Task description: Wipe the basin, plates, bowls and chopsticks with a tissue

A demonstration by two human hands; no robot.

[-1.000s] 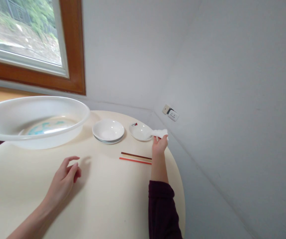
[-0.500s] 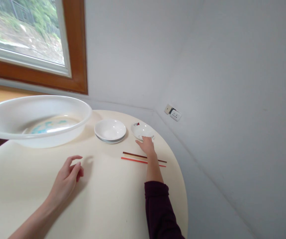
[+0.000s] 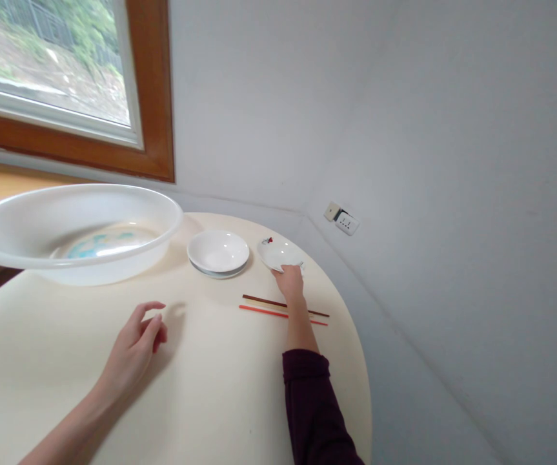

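My right hand (image 3: 288,282) reaches to the near rim of a small white dish (image 3: 275,248) with a red mark on its far edge. Its fingers are closed on a crumpled white tissue (image 3: 300,264), of which only a scrap shows beside the dish. My forearm crosses over a pair of chopsticks (image 3: 261,306), one dark brown and one red, lying side by side on the round cream table (image 3: 210,394). My left hand (image 3: 135,352) rests on the table to the left, fingers loosely curled and apart, holding nothing.
A white bowl (image 3: 217,250) stacked on another sits left of the small dish. A large translucent basin (image 3: 162,223) with a blue-patterned bottom stands at the back left. The table's right edge is near a grey wall with a socket (image 3: 343,221). A wood-framed window (image 3: 155,97) is behind.
My right hand, with the tissue, moved from the dish's right side to its near rim, and the tissue is now mostly hidden. My left hand has barely shifted.
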